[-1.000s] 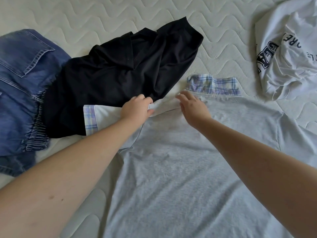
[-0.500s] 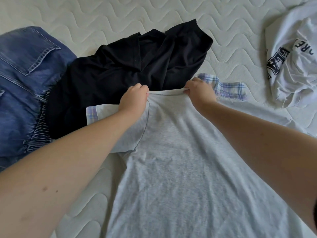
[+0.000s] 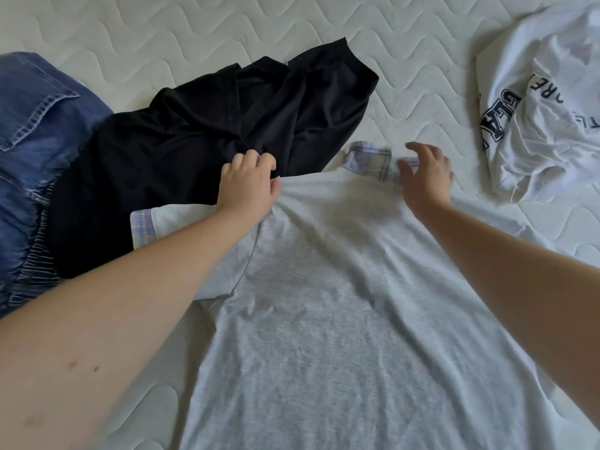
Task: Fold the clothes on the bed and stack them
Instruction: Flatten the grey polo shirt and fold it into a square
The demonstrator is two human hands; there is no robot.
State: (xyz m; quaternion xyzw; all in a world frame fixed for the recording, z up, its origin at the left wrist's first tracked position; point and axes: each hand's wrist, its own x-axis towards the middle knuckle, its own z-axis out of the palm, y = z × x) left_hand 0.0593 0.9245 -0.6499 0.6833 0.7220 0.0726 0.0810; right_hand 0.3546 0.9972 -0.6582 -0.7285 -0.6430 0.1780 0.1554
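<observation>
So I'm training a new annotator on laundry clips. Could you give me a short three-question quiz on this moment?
1. True or false: the black garment lies partly over the blue jeans.
2. Which hand has its grip on the grey shirt at its far edge?
A. left hand
B. right hand
C. neither
3. Fill in: the white printed shirt lies crumpled on the ____ side of the bed.

Key: 1 true; 2 A, the right hand's fingers are spread over the plaid cuff; 3 right.
</observation>
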